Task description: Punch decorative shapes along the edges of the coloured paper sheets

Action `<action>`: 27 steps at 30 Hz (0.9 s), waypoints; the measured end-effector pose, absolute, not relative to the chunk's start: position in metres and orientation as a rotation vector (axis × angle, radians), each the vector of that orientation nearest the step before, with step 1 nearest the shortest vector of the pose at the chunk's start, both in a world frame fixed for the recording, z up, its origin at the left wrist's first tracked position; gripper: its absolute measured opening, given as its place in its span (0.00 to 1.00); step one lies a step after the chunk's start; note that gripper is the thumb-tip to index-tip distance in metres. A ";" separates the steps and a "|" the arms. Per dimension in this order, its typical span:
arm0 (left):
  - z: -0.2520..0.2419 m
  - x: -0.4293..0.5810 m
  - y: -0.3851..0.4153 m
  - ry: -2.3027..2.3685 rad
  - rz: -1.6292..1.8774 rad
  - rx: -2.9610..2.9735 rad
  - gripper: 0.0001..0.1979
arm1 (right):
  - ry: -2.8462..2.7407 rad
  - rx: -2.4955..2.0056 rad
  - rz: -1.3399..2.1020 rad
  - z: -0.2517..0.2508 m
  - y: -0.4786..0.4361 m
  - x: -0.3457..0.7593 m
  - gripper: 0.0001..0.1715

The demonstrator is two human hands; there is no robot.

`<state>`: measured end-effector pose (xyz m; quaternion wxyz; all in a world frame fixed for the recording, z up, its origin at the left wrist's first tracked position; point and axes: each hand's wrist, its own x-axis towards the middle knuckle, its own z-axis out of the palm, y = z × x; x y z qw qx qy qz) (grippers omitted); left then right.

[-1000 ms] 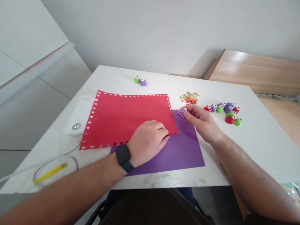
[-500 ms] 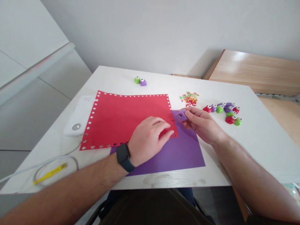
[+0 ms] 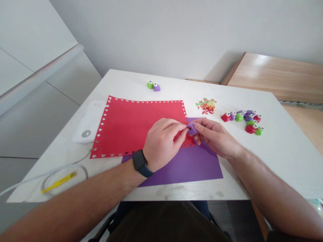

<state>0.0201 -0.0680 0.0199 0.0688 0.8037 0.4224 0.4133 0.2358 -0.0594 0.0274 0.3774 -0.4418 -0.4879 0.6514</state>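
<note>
A red paper sheet [image 3: 136, 126] with small shapes punched along its edges lies on the white table [image 3: 277, 151], overlapping a purple sheet [image 3: 191, 164]. My right hand [image 3: 214, 136] grips a small purple paper punch [image 3: 191, 128] at the red sheet's right edge, near its lower corner. My left hand [image 3: 164, 141], with a dark watch at the wrist, rests on the red sheet, and its fingertips pinch the sheet's edge right beside the punch.
A cluster of red, purple and green punches [image 3: 243, 120] lies to the right, with a heap of coloured paper bits [image 3: 206, 105] behind. Two more punches [image 3: 153, 86] sit at the far side. A white device [image 3: 88, 124] and a cable with a yellow tag [image 3: 59, 181] lie left.
My right hand brought the purple punch left and down onto the red sheet's right edge. My left hand's fingers moved up to meet it at that edge.
</note>
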 end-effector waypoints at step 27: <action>0.019 0.025 -0.067 1.243 1.219 2.327 0.05 | -1.260 -1.123 1.622 0.028 -0.057 0.239 0.20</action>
